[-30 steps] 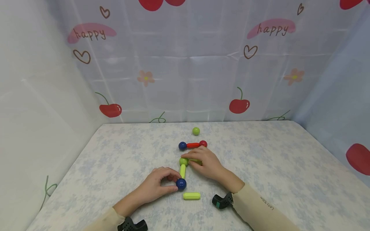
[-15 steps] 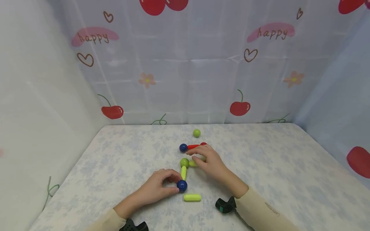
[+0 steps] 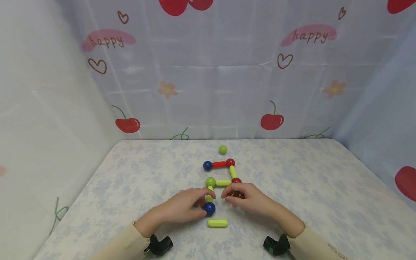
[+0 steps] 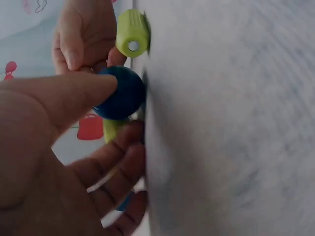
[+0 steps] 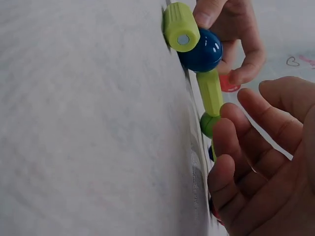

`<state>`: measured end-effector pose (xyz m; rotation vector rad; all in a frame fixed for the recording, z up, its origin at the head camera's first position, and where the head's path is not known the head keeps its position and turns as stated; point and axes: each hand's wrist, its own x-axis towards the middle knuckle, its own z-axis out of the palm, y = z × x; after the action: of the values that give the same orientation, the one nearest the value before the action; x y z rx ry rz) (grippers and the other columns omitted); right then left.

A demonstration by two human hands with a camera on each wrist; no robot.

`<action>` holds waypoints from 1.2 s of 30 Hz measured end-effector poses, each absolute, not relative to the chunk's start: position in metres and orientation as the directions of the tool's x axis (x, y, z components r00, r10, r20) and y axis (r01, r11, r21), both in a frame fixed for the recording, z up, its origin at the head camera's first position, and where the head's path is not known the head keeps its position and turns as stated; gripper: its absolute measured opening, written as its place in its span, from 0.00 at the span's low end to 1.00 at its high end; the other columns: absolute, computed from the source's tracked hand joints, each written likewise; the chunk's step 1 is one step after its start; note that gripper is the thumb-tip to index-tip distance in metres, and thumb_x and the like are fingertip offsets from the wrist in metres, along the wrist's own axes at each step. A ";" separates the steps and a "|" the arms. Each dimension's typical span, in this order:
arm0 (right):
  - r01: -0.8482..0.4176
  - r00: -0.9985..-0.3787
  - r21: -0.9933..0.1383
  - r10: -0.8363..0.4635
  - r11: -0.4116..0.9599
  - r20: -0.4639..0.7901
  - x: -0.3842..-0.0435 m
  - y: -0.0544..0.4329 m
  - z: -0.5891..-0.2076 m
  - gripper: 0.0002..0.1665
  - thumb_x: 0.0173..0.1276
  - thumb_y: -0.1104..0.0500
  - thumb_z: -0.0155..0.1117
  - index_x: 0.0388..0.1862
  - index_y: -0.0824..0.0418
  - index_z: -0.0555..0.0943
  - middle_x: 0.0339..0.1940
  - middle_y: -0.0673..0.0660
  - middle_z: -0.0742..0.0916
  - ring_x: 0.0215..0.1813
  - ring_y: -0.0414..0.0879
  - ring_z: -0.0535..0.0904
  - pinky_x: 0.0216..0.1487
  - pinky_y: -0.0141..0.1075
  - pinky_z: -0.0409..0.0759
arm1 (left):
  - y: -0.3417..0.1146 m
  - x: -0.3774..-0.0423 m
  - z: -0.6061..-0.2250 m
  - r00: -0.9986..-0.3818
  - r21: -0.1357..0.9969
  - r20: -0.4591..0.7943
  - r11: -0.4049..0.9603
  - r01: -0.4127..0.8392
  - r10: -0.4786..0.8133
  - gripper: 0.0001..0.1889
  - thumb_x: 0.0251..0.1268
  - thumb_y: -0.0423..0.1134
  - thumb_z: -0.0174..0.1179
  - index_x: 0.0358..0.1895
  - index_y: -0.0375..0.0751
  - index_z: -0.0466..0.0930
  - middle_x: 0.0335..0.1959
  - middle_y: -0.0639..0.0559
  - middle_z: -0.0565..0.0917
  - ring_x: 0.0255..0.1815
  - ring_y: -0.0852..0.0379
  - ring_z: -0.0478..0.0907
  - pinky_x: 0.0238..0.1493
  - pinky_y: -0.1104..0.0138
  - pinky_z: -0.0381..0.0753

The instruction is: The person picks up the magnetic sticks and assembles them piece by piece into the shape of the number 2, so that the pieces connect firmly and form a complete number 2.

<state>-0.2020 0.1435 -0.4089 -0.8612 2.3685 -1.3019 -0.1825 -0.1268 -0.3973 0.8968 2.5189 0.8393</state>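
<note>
In the head view, a zigzag of balls and rods lies on the table. Its near end is a blue ball [image 3: 209,208], joined by a lime rod [image 4: 110,129] to a green ball [image 3: 210,182]. My left hand [image 3: 183,206] holds the blue ball, thumb against its side and lower fingers behind, while the index finger is raised. My right hand [image 3: 250,196], fingers loosely bent and holding nothing, hovers beside the chain and partly covers a red ball [image 3: 236,180]. A loose lime rod [image 3: 217,223] with a metal tip lies in front of the blue ball.
Farther back, a lime rod [image 3: 232,172] leads to another red ball [image 3: 230,163], then a red rod [image 3: 219,164] and a second blue ball [image 3: 207,165]. One lime ball [image 3: 222,149] lies apart near the table's back edge. A printed curtain [image 3: 201,101] hangs behind.
My right hand has left the chain's middle and come down toward me, uncovering the far red ball and the rods there. My left index finger has lifted; the thumb stays at the blue ball.
</note>
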 end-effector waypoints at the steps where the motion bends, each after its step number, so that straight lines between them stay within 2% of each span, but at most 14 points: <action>1: -0.347 -0.758 -0.847 -0.652 0.403 0.000 -0.202 0.144 -0.410 0.08 0.75 0.54 0.60 0.48 0.50 0.84 0.38 0.52 0.85 0.33 0.38 0.77 0.35 0.30 0.77 | -0.127 -0.183 -0.399 -0.733 0.644 -0.115 0.613 0.459 0.670 0.20 0.68 0.43 0.64 0.60 0.63 0.74 0.39 0.64 0.79 0.38 0.66 0.74 0.41 0.70 0.75; 4: -0.339 -0.702 -0.865 -0.711 0.371 -0.030 -0.202 0.141 -0.413 0.08 0.75 0.52 0.60 0.48 0.50 0.84 0.40 0.51 0.86 0.35 0.37 0.78 0.39 0.30 0.78 | -0.132 -0.184 -0.407 -0.723 0.692 -0.086 0.563 0.452 0.685 0.19 0.69 0.43 0.64 0.60 0.65 0.76 0.38 0.63 0.78 0.36 0.66 0.73 0.40 0.72 0.75; 8: -0.418 -0.632 -0.842 -0.775 0.342 -0.001 -0.201 0.137 -0.418 0.07 0.74 0.51 0.62 0.44 0.49 0.84 0.41 0.47 0.88 0.39 0.33 0.78 0.44 0.28 0.78 | -0.138 -0.186 -0.416 -0.725 0.710 0.005 0.508 0.487 0.688 0.18 0.68 0.43 0.65 0.58 0.65 0.77 0.36 0.61 0.79 0.34 0.66 0.72 0.38 0.73 0.74; 15: -0.557 -0.555 -0.769 -0.829 0.314 0.063 -0.199 0.139 -0.421 0.08 0.67 0.46 0.69 0.41 0.45 0.84 0.36 0.45 0.85 0.31 0.32 0.72 0.34 0.24 0.71 | -0.139 -0.191 -0.427 -0.722 0.731 0.106 0.439 0.523 0.684 0.17 0.66 0.43 0.66 0.56 0.62 0.78 0.33 0.59 0.79 0.31 0.65 0.72 0.34 0.73 0.73; 20: -0.635 -0.517 -0.705 -0.852 0.315 0.085 -0.198 0.141 -0.421 0.12 0.62 0.43 0.73 0.43 0.41 0.83 0.37 0.43 0.83 0.36 0.33 0.73 0.37 0.23 0.70 | -0.137 -0.192 -0.431 -0.729 0.739 0.117 0.431 0.518 0.675 0.15 0.65 0.44 0.67 0.53 0.63 0.78 0.31 0.59 0.79 0.31 0.65 0.72 0.35 0.74 0.73; 27: -0.703 -0.507 -0.627 -0.855 0.336 0.110 -0.199 0.140 -0.426 0.10 0.64 0.43 0.71 0.42 0.39 0.82 0.36 0.40 0.81 0.34 0.30 0.71 0.36 0.20 0.67 | -0.135 -0.192 -0.431 -0.748 0.763 0.101 0.431 0.481 0.656 0.15 0.63 0.45 0.69 0.51 0.62 0.78 0.30 0.59 0.79 0.31 0.65 0.73 0.35 0.73 0.73; 33: -0.617 -0.546 -0.729 -0.828 0.297 0.125 -0.202 0.145 -0.431 0.07 0.65 0.51 0.71 0.41 0.42 0.82 0.34 0.43 0.83 0.31 0.30 0.71 0.33 0.23 0.72 | -0.135 -0.196 -0.432 -0.757 0.764 0.079 0.447 0.464 0.649 0.16 0.62 0.44 0.69 0.51 0.65 0.77 0.30 0.62 0.78 0.31 0.67 0.72 0.35 0.73 0.74; 36: -0.557 -0.571 -0.791 -0.808 0.254 0.143 -0.204 0.148 -0.434 0.06 0.65 0.55 0.71 0.39 0.47 0.82 0.30 0.48 0.83 0.30 0.30 0.72 0.31 0.25 0.73 | -0.134 -0.197 -0.433 -0.757 0.769 0.068 0.449 0.454 0.649 0.17 0.62 0.44 0.70 0.51 0.65 0.77 0.30 0.62 0.78 0.31 0.67 0.73 0.36 0.73 0.74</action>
<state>-0.2039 0.1482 -0.4338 -1.2619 2.2371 -1.2229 -0.1965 -0.1344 -0.4331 0.9571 2.4644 1.1997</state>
